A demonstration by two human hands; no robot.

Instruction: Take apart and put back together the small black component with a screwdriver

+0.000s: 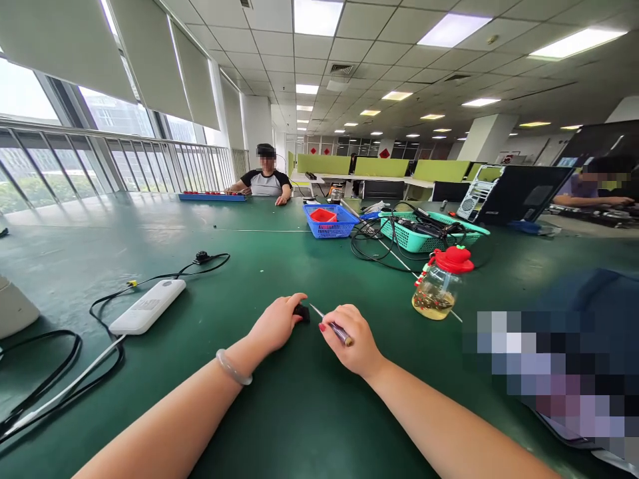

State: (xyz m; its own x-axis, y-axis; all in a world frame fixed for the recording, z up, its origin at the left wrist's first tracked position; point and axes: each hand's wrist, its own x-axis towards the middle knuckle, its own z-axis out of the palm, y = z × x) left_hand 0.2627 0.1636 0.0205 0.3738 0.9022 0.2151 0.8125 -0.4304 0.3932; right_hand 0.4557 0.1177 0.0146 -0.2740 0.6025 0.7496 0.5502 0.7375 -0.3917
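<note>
My left hand (277, 322) is closed on a small black object (301, 313) low over the green table; its exact kind is too small to make out. A thin screwdriver (340, 332) sits in my right hand (353, 339), between thumb and fingers. Its slim metal tip points up and left, close to the black object, with a small gap between them. The handle's end faces back toward me. Part of the black object is hidden by my left fingers.
Left of my hands lies a white power bank-like block (150, 306) with cables. At right stand a red-lidded glass bottle (439, 289), a teal basket (424, 239) of cables and a blue basket (329, 229). A person (267, 179) sits across the green table (279, 266).
</note>
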